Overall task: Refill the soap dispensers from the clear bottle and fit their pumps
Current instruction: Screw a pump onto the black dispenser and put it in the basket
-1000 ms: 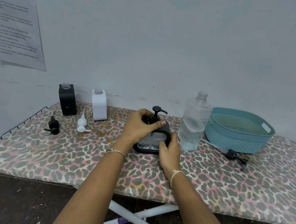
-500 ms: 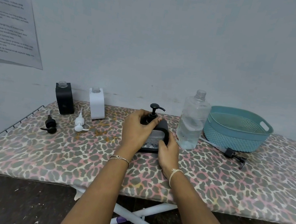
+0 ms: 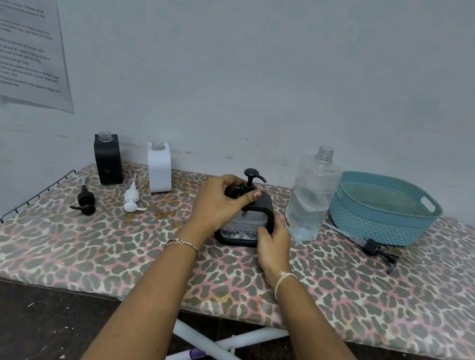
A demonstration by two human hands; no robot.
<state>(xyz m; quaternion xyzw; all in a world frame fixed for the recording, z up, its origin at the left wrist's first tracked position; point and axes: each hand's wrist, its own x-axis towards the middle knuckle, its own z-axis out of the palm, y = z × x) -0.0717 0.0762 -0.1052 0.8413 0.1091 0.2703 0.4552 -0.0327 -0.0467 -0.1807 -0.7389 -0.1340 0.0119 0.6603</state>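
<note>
A black-framed soap dispenser (image 3: pixel 265 210) with a clear patterned body stands mid-table. Its black pump (image 3: pixel 251 178) sits in the neck. My left hand (image 3: pixel 217 204) grips the pump collar, thumb on top of the frame. My right hand (image 3: pixel 273 243) holds the dispenser's lower right side. The clear bottle (image 3: pixel 312 197), uncapped and partly full, stands just right of it. At the back left stand a black dispenser (image 3: pixel 108 159) and a white dispenser (image 3: pixel 159 168), both without pumps. A black pump (image 3: pixel 85 200) and a white pump (image 3: pixel 132 197) lie in front of them.
A teal plastic basket (image 3: pixel 383 209) sits at the back right. A long-tubed black pump (image 3: pixel 376 250) lies in front of it. The leopard-print board (image 3: pixel 100 252) has a wire rack (image 3: pixel 34 198) at its left end. A printed sheet (image 3: pixel 23 33) hangs on the wall.
Both hands stay on the middle dispenser; my left hand's fingers have shifted slightly around the pump collar. The camera view has drifted a little.
</note>
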